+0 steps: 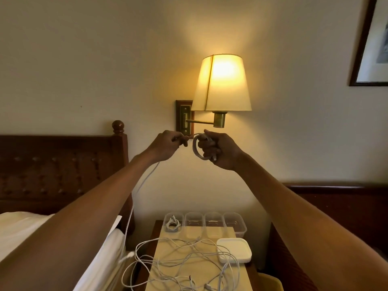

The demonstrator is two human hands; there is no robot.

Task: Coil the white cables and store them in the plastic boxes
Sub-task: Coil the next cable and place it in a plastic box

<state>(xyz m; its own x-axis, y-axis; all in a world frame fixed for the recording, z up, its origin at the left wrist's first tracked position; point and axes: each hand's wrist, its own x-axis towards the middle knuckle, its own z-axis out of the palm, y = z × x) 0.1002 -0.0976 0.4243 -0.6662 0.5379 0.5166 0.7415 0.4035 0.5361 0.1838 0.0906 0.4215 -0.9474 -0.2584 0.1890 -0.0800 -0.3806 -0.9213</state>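
A pale wall fills most of the view, and a lit lamp sticks out from it on a brass arm. A dark wooden bed head is on the left, with a white pillow below it. A framed picture hangs in the top right corner, too blurry to make out.

Both arms reach up in front of the lamp's wall plate. The right hand has its fingers curled round a small coil of white cable, with the plug end sticking out at the bottom. The left hand is just beside it and pinches the same cable between thumb and fingers. From there the cable's tail hangs down past the left arm, along the edge of the bed, to the table.

The table stands low between the arms. Four clear boxes sit in a row at its far edge, touching side by side. The left box has a coiled cable inside. A white lid lies flat near the right edge. Loose cables lie in a messy tangle over the front of the table, and one loop goes round the lid. A yellow thing shows at the bottom right; I cannot tell what it is.
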